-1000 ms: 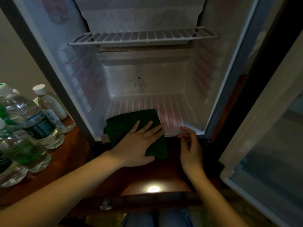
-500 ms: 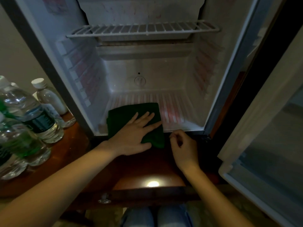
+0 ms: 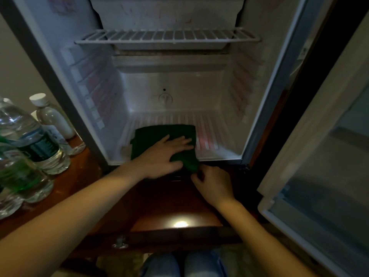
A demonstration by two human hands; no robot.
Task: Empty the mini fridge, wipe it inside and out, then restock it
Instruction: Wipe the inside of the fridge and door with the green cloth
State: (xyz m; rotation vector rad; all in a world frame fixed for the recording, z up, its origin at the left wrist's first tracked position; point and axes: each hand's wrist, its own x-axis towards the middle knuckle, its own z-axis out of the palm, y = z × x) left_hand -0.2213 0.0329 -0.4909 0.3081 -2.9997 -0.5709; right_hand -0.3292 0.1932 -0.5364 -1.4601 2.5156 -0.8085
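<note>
Interior wipe: left hand, fingers spread, presses green cloth on fridge floor; right hand grip pinches its near corner; next, probably a steady sweep rightward.

A dark brown wooden top holds everything here. The mini fridge stands on it, just past the left hand, with its door swung open. Far out to the left of that hand the water bottles stand in a bunch (big clear ones in front, a small white-capped bottle behind, next to the fridge's side). Inside, the fridge floor has a green cloth lying on it, right under the flat left hand. The right hand pinches the cloth's near corner.
</note>
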